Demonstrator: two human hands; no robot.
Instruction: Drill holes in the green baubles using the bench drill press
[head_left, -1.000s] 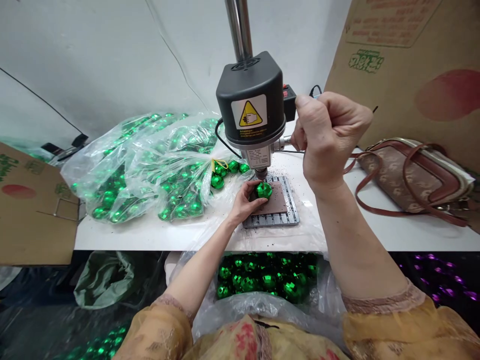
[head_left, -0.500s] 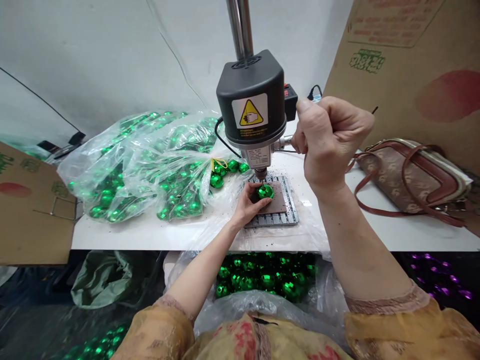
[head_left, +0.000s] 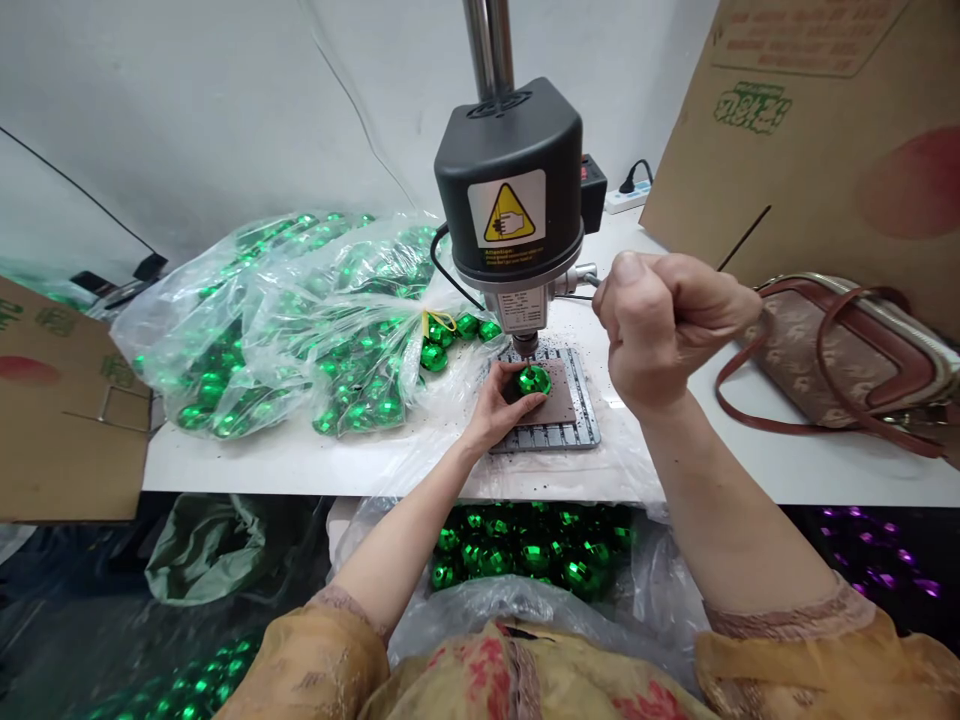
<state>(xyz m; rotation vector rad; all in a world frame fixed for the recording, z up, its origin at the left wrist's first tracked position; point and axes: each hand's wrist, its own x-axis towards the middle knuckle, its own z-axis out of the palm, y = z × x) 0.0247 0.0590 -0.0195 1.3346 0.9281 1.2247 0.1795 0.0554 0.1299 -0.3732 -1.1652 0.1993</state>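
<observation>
My left hand pinches a shiny green faceted ball between thumb and fingers. The ball rests on a brown board laid over the slotted metal base of a small drill press. The drill chuck sits right above the ball, and the bit meets its top; how deep it goes I cannot tell. My right hand is closed in a fist round the drill press's feed lever, most of which the fingers hide.
Clear plastic bags of green balls lie left on the white table. Below its front edge is a plastic-lined container of green balls. A brown handbag and a cardboard box stand right. Purple balls show lower right.
My right hand has moved down and slightly right with the lever. The drill press head has come down a little relative to the ball. My left hand still holds the ball in place.
</observation>
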